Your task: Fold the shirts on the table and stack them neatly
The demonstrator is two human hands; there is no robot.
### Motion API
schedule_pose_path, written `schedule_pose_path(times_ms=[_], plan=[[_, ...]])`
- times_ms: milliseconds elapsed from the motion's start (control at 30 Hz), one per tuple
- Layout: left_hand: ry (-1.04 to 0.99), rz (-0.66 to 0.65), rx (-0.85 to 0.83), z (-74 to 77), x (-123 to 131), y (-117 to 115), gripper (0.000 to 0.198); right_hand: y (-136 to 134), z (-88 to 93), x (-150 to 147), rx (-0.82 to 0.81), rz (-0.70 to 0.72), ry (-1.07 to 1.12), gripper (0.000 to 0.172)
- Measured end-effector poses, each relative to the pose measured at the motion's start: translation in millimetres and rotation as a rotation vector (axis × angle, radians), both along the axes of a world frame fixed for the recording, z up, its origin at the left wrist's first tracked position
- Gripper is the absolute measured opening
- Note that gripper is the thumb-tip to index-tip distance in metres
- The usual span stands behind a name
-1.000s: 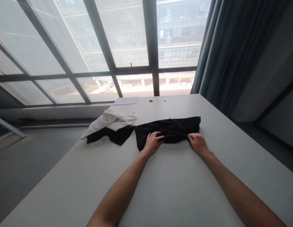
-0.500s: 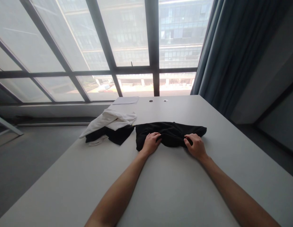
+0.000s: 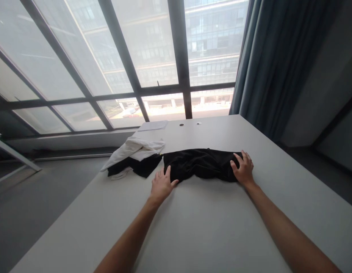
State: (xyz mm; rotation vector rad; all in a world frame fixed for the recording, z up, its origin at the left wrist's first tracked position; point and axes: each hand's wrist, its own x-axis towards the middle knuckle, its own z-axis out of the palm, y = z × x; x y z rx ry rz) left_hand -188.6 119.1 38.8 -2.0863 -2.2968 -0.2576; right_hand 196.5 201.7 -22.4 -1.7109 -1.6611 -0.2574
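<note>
A black garment (image 3: 202, 163) lies crosswise on the white table, folded into a long wrinkled strip; its exact kind cannot be made out. My left hand (image 3: 161, 184) rests at its near left corner, fingers spread, the thumb by the lower edge. Over the right end lies my right hand (image 3: 243, 168), fingers apart and touching the cloth. To the left, a white garment (image 3: 138, 148) sits bunched over another black cloth (image 3: 146, 165), close to the strip's left end.
The white table (image 3: 210, 227) stretches from me toward the large window (image 3: 153, 49). Sheets of paper (image 3: 153, 126) lie at its far left corner, near two round cable holes (image 3: 181, 124). A blue-grey curtain (image 3: 258, 72) hangs at the right.
My left hand has moved left to the garment's corner and my right hand right to its end. The garment's near edge lies flatter. The view has tilted slightly.
</note>
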Motion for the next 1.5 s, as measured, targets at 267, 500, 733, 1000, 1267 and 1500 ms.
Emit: schedule_pose_path(times_ms=[267, 500, 733, 1000, 1267, 1500], plan=[[-0.145, -0.014, 0.188, -32.7, -2.6, 13.4, 0.041, -4.3, 3.8, -5.6, -0.27, 0.042, -0.051, 0.046], [-0.637, -0.016, 0.325, -0.6, -16.8, 85.6, 0.03, -16.6, 32.1, -27.4, -0.376, -0.021, -0.087, 0.033], [-0.655, 0.017, 0.354, 50.6, 10.4, 176.7, 0.046, -36.4, 73.0, -48.9, -0.669, 0.326, 0.048, 0.045], [-0.455, 0.017, 0.451, 31.8, 45.6, 139.4, 0.057, -21.7, 67.8, -32.2, -0.564, 0.154, 0.338, 0.028], [-0.277, -0.123, 0.218, -42.6, 40.6, 69.3, 0.047, -10.8, 32.1, -39.2, -0.741, 0.284, 0.598, 0.028], [-0.483, -0.231, 0.452, -45.8, -15.5, 32.5, 0.04, -17.6, 63.6, -36.7, -0.849, 0.4, 0.938, 0.053]])
